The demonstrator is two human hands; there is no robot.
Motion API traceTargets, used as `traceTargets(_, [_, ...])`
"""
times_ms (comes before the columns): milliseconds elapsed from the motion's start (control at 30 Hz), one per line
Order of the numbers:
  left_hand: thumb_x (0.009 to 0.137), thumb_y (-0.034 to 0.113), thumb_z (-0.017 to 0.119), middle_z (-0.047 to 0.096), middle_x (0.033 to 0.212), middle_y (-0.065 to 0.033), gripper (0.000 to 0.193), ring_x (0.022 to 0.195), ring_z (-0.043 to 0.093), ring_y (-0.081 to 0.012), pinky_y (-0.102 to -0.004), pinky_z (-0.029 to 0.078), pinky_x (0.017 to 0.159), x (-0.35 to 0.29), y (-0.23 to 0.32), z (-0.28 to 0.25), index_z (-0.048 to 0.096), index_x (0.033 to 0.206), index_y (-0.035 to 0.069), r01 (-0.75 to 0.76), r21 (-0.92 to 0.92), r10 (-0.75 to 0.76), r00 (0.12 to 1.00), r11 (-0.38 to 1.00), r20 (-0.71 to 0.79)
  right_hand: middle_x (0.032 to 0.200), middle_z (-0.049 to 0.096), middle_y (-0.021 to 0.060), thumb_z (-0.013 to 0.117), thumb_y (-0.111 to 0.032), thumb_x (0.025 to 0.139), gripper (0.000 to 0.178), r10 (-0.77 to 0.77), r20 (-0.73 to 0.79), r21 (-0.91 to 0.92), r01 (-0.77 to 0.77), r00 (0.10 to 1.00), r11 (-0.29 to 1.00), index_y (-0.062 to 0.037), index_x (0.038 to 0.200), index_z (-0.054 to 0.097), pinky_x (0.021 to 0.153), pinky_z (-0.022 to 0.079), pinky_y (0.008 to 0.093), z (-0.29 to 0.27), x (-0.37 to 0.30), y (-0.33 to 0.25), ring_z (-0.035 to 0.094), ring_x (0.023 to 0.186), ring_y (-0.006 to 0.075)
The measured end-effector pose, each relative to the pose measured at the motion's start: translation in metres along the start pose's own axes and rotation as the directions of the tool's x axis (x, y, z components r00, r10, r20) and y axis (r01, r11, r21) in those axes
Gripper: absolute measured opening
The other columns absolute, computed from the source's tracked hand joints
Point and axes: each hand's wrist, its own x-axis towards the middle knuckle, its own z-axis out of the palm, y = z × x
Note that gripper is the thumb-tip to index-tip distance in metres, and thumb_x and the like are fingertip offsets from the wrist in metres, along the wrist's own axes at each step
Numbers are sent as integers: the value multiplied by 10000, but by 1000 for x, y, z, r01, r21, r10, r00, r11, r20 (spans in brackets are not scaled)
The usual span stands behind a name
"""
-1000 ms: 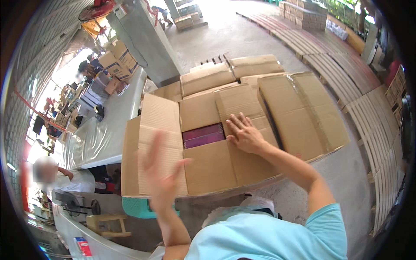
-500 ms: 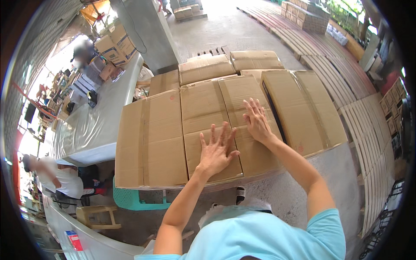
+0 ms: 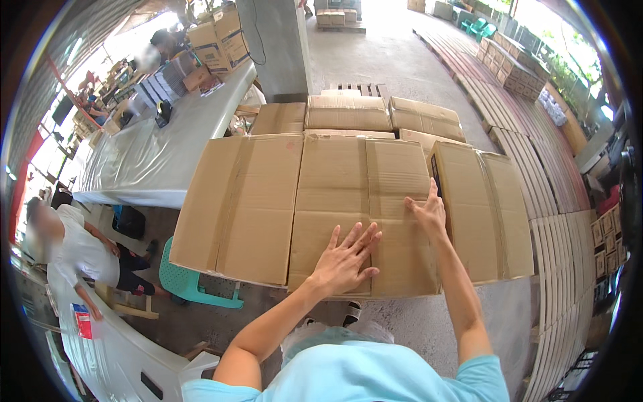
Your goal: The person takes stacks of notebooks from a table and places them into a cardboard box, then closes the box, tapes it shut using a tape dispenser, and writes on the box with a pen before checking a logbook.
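A large taped cardboard box [image 3: 331, 194] lies in front of me, between a left box [image 3: 261, 208] and a right box [image 3: 472, 221]. My left hand [image 3: 345, 258] rests flat on the middle box's near part, fingers spread across its tape strip. At that box's right edge is my right hand [image 3: 431, 211], beside the narrow gap before the right box. Its index finger points away along the edge and its thumb stands apart over the cardboard. The other fingers are partly hidden. Neither hand holds anything.
Further cardboard boxes [image 3: 348, 112] stand behind these. A covered table [image 3: 174, 141] with stacked goods is at the left, near a concrete pillar [image 3: 278, 53]. A person in white [image 3: 84, 244] sits left, by a green stool [image 3: 184, 275]. Wooden pallets [image 3: 562, 268] line the right.
My right hand has gone from lying flat on the middle box to its right edge by the gap. My left hand stays flat on the box. The whole view has shifted.
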Motion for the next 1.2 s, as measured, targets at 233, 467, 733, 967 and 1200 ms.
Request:
traceTargets(233, [830,740,429,13,1590,-200,1036,1466,48,-386,-566,57,1172,-13,12,-25,82,1533,62,-72,24,67,982,997,178,1166,532,243,793,-379,742,906,0,2,24,0,1000,1000,-104,1464,320,882,495,471,-10,-8,-36,610,1006,416])
traceTargets(467, [829,601,589,145,1537,-310,1030,1425,175,-457,-490,179,1170,-33,38,5,145,1497,-44,-22,-80,16,997,997,-74,1313,492,216,768,-397,764,770,-207,-97,-154,191,973,969,-106,1401,447,1004,413,484,6,17,-44,458,1254,398])
traceTargets(733, [790,394,725,206,1547,-238,978,1403,255,-435,-470,265,1152,-34,45,-9,179,1507,13,4,-158,-16,997,987,-76,1433,461,104,559,-580,870,671,-519,111,-235,530,848,815,-146,1378,496,1129,225,539,79,139,-121,353,1370,314])
traceTargets(967, [740,342,775,243,1559,-148,1000,1416,268,-367,-449,252,1162,-51,50,2,198,1524,114,93,-314,-146,978,945,-148,1100,641,133,607,-501,869,465,-644,-3,-162,635,765,755,-90,1078,674,933,422,522,99,152,-114,570,1100,337])
traceTargets(1200, [716,382,782,285,1548,-129,1007,1424,275,-314,-474,243,1156,-54,48,-4,234,1517,116,100,-167,-118,988,981,-102,1094,644,119,583,-532,874,484,-592,8,-223,578,806,785,-59,896,684,909,441,492,92,158,-126,536,1125,326])
